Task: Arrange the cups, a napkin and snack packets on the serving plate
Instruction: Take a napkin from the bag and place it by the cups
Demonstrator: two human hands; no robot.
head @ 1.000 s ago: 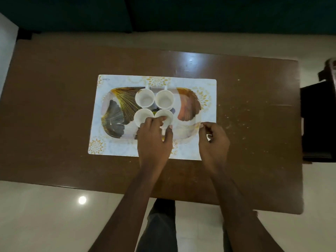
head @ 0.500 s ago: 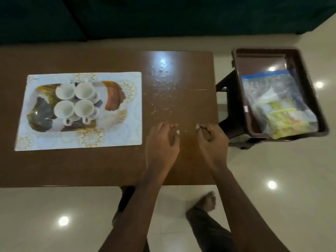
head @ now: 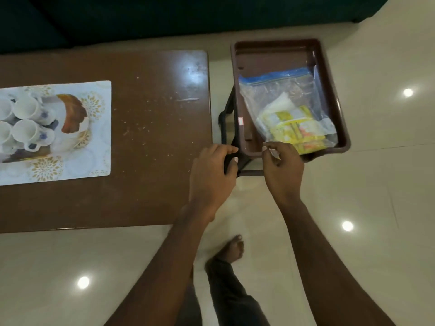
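Left hand [head: 211, 170] is hovering over the right end of the brown surface [head: 153, 114], its grip lying loose, fingers lightly curled and apart, holding nothing. Right hand [head: 283, 170] is reaching at the near rim of the brown tray [head: 277, 47]. Its grip is drawing together, thumb and forefinger close, but I cannot tell whether it is clamping on anything.

The tray is sitting on a dark stool frame [head: 226, 109] just beside the surface. Inside it a clear zip bag [head: 282, 90] is lying flat, holding the yellow snack packets [head: 296, 132] and a white folded item [head: 281, 103], possibly the napkin.

The white cups [head: 26, 107] are standing grouped on the patterned serving plate [head: 70, 114], which is resting on a floral placemat [head: 94, 161] at the left of the surface, well apart from both hands. Part of the group is running out of view at the left edge.

A bare foot [head: 231, 250] is showing on the tiled floor [head: 376, 208] below the hands.
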